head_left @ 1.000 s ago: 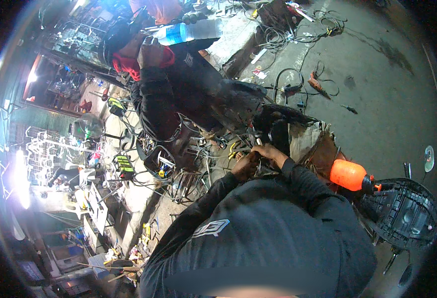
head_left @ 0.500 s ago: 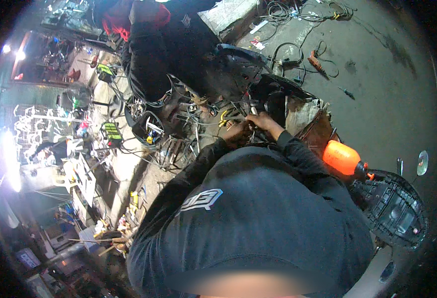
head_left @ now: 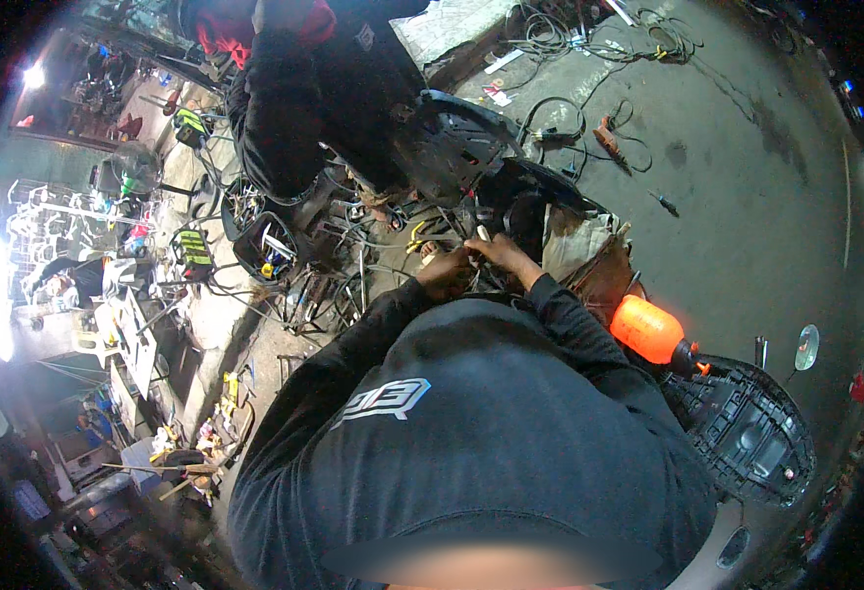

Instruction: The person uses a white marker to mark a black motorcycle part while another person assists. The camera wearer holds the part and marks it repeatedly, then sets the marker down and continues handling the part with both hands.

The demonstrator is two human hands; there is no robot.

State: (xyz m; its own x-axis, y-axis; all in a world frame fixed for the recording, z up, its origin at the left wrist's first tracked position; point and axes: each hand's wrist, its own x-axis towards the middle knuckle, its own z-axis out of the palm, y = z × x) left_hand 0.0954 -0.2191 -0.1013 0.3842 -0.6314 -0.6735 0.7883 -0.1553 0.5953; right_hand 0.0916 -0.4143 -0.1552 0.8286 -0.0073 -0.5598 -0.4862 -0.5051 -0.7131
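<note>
My left hand (head_left: 443, 274) and my right hand (head_left: 507, 256) work close together over a dark, cluttered vehicle assembly with cables, just beyond my torso. Both sets of fingers are curled inward. A short pale piece (head_left: 483, 234) sticks up at my right fingertips; its kind is too small to tell. What my left fingers grip is hidden. Left of the hands, a yellow-handled tool (head_left: 415, 237) lies among the cables. Beyond them is a black molded panel (head_left: 457, 143), beside a co-worker in dark clothing (head_left: 304, 108).
An orange bottle with a black cap (head_left: 645, 329) lies at my right, beside a black ribbed plastic shell (head_left: 751, 428). A black tool bin (head_left: 265, 251) stands left. An orange corded power tool (head_left: 609, 143) and coiled cables (head_left: 560, 34) lie on the far floor.
The whole view has shifted, so most things appear farther left. The black panel near the co-worker shows more of its face. My hands stay together at the same spot.
</note>
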